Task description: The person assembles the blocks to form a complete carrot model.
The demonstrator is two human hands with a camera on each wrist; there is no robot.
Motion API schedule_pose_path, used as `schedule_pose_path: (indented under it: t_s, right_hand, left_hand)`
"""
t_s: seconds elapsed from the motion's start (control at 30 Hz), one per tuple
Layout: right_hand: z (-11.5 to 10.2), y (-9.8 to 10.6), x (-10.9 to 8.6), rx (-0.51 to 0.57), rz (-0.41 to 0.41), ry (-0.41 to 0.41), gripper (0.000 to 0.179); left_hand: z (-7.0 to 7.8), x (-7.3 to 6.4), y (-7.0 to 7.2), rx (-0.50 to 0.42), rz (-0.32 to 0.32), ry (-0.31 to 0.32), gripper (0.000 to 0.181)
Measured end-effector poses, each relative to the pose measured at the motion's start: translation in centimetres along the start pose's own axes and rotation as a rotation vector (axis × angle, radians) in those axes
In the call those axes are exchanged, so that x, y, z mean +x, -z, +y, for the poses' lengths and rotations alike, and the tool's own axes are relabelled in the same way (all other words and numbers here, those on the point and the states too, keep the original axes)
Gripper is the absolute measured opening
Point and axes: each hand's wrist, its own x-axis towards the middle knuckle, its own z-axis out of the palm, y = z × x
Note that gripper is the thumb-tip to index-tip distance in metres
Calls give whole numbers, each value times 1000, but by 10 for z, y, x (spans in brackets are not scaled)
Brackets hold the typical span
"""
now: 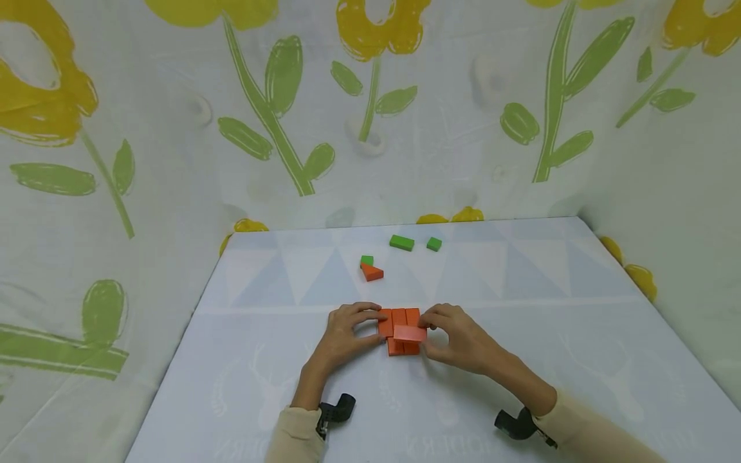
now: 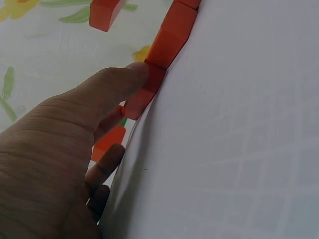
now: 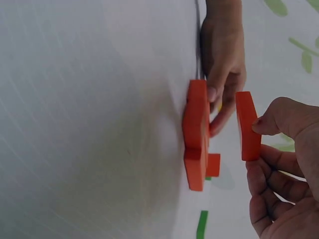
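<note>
A flat group of orange blocks [image 1: 399, 316] lies on the table, set side by side. My right hand [image 1: 461, 337] pinches one orange rectangular block [image 1: 410, 333] between thumb and fingers by its right end. That block hangs over the front part of the group, and the right wrist view shows a gap under it. At the group's left side is my left hand [image 1: 346, 332]. Its thumb and index finger span the leftmost orange block [image 1: 385, 326], thumb at the near edge, index finger at the far one. The held block covers part of the group in the head view.
Behind the group, an orange triangular block [image 1: 372, 272] overlaps a small green block [image 1: 367, 260]. Farther back lie a green rectangular block [image 1: 402, 242] and a small green block [image 1: 434, 244]. Flower-printed cloth [image 1: 417, 173] surrounds the white-and-blue table [image 1: 243, 366].
</note>
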Motion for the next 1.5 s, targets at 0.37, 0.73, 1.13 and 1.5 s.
schedule_pose_path:
  t_s: [0.37, 0.73, 1.13, 1.5]
  right_hand:
    - [-7, -14, -15, 11, -25, 85, 23]
    - [-9, -21, -19, -7, -63, 83, 25]
    - [-8, -26, -23, -51, -85, 68, 22]
    - [-4, -29, -24, -154, -46, 112, 24]
  left_hand:
    - [2, 1, 1, 17, -15, 3, 38]
    - [1, 0, 1, 5, -9, 1, 38]
    - [2, -1, 0, 1, -17, 9, 38]
    - [1, 0, 0, 14, -15, 5, 38]
